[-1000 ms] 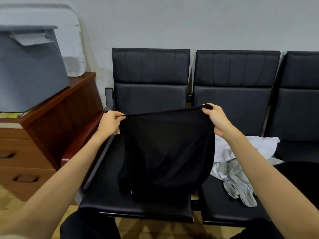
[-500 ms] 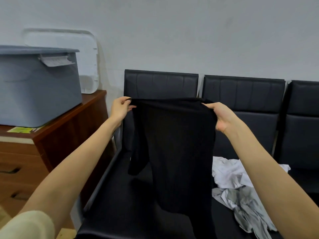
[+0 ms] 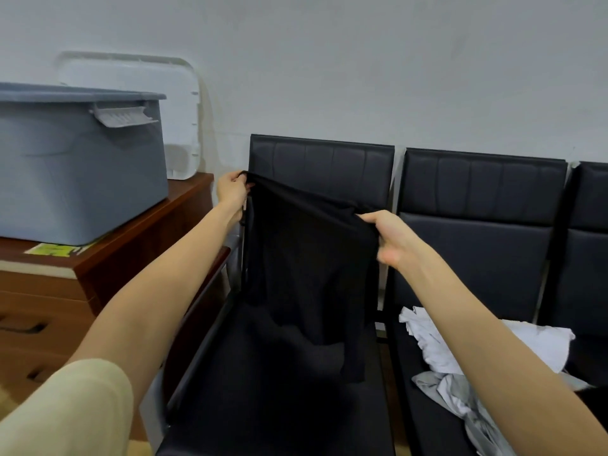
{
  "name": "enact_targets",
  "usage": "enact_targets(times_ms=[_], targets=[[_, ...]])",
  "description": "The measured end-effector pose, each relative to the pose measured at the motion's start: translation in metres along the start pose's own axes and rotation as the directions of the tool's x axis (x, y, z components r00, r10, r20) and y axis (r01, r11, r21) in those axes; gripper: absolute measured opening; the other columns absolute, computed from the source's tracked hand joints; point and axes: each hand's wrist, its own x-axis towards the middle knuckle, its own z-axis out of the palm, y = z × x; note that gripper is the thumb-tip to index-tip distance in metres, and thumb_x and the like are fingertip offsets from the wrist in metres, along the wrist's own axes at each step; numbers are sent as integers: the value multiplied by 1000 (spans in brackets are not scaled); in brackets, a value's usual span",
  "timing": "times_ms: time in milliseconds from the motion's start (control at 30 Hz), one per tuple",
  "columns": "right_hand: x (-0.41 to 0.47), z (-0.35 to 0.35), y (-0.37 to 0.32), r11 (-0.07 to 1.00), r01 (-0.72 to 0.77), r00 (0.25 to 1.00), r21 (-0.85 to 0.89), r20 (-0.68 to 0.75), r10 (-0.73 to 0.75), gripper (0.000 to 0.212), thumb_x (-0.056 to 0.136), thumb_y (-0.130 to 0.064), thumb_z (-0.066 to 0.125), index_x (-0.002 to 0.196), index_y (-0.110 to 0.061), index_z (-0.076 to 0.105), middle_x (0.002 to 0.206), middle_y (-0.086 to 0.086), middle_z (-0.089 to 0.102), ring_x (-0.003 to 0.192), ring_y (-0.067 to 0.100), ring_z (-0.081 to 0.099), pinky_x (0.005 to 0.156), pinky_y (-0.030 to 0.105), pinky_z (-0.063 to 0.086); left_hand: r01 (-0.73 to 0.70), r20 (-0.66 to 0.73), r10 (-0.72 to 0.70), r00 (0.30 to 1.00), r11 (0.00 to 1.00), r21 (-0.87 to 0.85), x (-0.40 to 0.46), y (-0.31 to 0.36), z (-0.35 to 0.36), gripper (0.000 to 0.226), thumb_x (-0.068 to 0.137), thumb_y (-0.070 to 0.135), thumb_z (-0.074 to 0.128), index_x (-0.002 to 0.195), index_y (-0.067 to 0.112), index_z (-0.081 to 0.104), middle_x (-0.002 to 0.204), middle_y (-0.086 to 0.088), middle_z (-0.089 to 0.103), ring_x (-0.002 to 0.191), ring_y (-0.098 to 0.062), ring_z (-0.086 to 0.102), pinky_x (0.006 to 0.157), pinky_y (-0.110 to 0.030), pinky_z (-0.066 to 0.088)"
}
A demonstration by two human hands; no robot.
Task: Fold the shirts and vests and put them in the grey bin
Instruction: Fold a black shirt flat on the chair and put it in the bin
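In hand: our left hand (image 3: 232,189) and right hand (image 3: 391,236) pinch the black shirt (image 3: 306,274) — unfolded.
Left: pale garments (image 3: 460,363) on seat; grey bin (image 3: 79,166) awaits.

Black seats (image 3: 477,199), wooden dresser (image 3: 98,274), grey wall (image 3: 362,60)

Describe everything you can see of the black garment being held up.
The black garment is plain, thin, soft-looking fabric, unfolded. The left hand and right hand each pinch its top edge, the left higher, so the edge slants down to the right. It hangs before the leftmost black seat, its lower part bunching onto the cushion. Neck and sleeves cannot be made out.
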Motion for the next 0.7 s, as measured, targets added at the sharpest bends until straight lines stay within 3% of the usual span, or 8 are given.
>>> enact_targets(times_ms=[67, 200, 300, 367, 533, 633, 700], targets=[[-1, 15, 4, 999, -10, 998, -32, 63, 12, 23, 93, -5, 47, 97, -9, 69, 78, 4, 74, 64, 16, 71, 57, 25, 58, 40, -43, -42, 998, 998, -46, 5, -3, -15, 26, 99, 1, 43, 114, -5, 63, 89, -4, 64, 84, -15, 66, 80, -22, 55], [-4, 46, 12, 999, -30, 979, -39, 199, 37, 25, 94, -4, 47, 103, -5, 69, 97, 8, 74, 82, 19, 72, 74, 29, 60, 62, -92, -72, 993, 992, -110, 11, -2, -54, 23, 100, 1, 42, 110, 0, 63, 95, -7, 64, 88, -18, 65, 74, -19, 56], [-9, 67, 15, 1000, -5, 971, 14, 241, 1, 24, 94, -4, 48, 108, -3, 67, 100, 8, 74, 84, 18, 72, 72, 28, 60, 66, -83, -81, 993, 983, -170, 22, 7, -77, 27, 100, 0, 41, 119, -8, 59, 108, -17, 65, 90, -23, 67, 80, -26, 58], [-13, 74, 18, 998, 48, 969, 46, 239, -57, 24, 95, -4, 49, 111, -3, 67, 104, 7, 73, 87, 17, 72, 74, 28, 59, 57, -64, -67, 996, 986, -156, 24, 17, -80, 23, 101, 0, 40, 111, -4, 60, 97, -12, 64, 84, -19, 65, 80, -25, 57], [-25, 65, 44, 990, 110, 966, 86, 227, -127, 22, 96, -1, 47, 101, -3, 68, 102, 8, 74, 90, 19, 71, 75, 30, 60, 40, 142, -42, 989, 999, 16, 18, 25, -57, 26, 102, 4, 40, 95, 9, 65, 90, -3, 62, 81, -11, 60, 72, -15, 53], [-25, 42, 82, 996, 88, 984, -20, 156, -84, 24, 97, -2, 45, 102, -6, 68, 102, 6, 74, 95, 21, 70, 68, 36, 59, 88, 245, -108, 964, 992, 88, 8, -12, -25, 31, 101, 5, 43, 83, 15, 66, 81, -2, 64, 72, -13, 59, 61, -16, 49], [-21, 20, 117, 991, 37, 997, -127, 68, -28, 25, 96, -3, 45, 91, -11, 68, 89, 1, 75, 89, 20, 69, 63, 36, 57, 103, 285, -148, 947, 980, 169, -3, -52, -3, 33, 99, 2, 46, 79, 18, 67, 67, 5, 66, 65, -12, 57, 54, -15, 44]])
